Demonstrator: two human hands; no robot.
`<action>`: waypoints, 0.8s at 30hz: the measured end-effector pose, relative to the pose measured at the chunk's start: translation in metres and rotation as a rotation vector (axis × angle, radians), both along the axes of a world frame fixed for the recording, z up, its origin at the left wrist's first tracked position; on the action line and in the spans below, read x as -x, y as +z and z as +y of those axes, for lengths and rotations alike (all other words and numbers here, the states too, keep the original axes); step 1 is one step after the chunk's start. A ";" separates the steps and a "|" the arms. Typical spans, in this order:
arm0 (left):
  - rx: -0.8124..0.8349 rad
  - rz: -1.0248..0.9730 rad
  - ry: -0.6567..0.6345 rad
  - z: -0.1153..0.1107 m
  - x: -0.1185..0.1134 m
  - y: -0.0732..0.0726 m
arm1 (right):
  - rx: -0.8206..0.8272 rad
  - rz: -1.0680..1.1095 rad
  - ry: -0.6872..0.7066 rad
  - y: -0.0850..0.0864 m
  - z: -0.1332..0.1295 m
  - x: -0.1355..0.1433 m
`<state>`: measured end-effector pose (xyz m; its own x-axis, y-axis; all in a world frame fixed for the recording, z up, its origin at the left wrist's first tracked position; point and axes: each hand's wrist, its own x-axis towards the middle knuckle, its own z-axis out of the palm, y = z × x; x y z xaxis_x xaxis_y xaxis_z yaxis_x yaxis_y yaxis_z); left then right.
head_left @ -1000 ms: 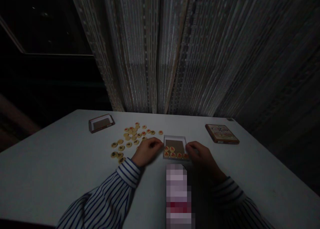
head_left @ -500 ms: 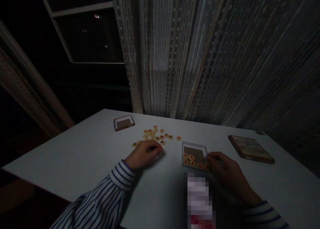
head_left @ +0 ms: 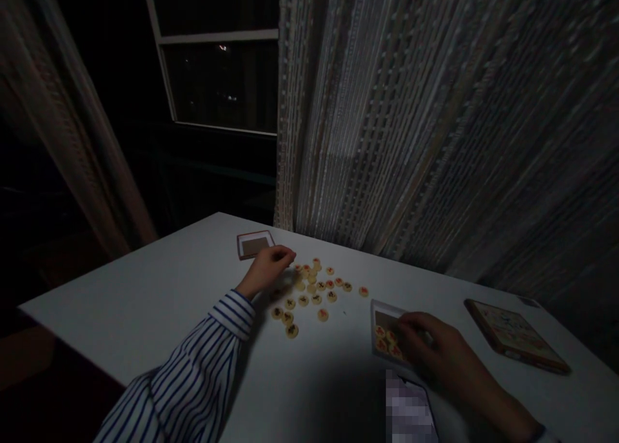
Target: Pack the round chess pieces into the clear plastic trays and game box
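Note:
Several round wooden pieces with red or black marks lie scattered in the middle of the white table. My left hand hovers at the back left of these pieces, its fingers closed in a pinch; whatever they hold is hidden. Over the right side of a shallow light tray is my right hand, its fingers pressed together and partly blurred, their tips near the pieces. Several red-marked pieces rest in the front part of that tray. What my right fingers grip cannot be made out.
An open box stands at the back left of the white table. A flat box with a printed cover lies at the right. A pixelated object is at the front edge; curtains hang behind.
My left hand has moved back and left, uncovering more pieces at the front. My right hand has moved further over the tray. The view has shifted, so things appear further right.

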<state>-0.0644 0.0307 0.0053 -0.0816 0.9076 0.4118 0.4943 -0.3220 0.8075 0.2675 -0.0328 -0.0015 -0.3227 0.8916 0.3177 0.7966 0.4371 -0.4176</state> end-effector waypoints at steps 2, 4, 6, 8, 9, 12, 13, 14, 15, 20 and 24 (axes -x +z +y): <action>-0.006 -0.007 0.020 0.009 0.002 -0.010 | -0.013 -0.067 0.034 0.007 0.006 0.007; -0.015 -0.015 0.041 0.015 0.002 -0.021 | -0.005 -0.125 0.062 0.014 0.013 0.015; -0.016 -0.010 0.052 0.017 0.003 -0.029 | 0.000 -0.169 0.080 0.019 0.022 0.023; -0.019 0.019 0.054 0.017 0.005 -0.036 | 0.009 -0.206 0.102 0.022 0.032 0.033; -0.025 0.053 0.055 0.017 0.006 -0.039 | 0.024 -0.226 0.115 0.023 0.037 0.039; -0.053 0.201 0.063 0.018 0.009 -0.046 | 0.065 -0.273 0.126 0.022 0.057 0.059; -0.059 0.245 0.065 0.018 0.009 -0.048 | 0.070 -0.286 0.130 0.021 0.064 0.066; -0.059 0.275 0.065 0.019 0.010 -0.050 | 0.076 -0.307 0.145 0.019 0.071 0.073; -0.057 0.297 0.065 0.019 0.010 -0.051 | 0.074 -0.321 0.142 0.017 0.078 0.080; -0.036 0.334 0.084 0.020 0.009 -0.053 | 0.120 -0.387 0.087 0.013 0.110 0.115; -0.033 0.332 0.103 0.020 0.010 -0.052 | 0.172 -0.424 0.004 0.012 0.131 0.137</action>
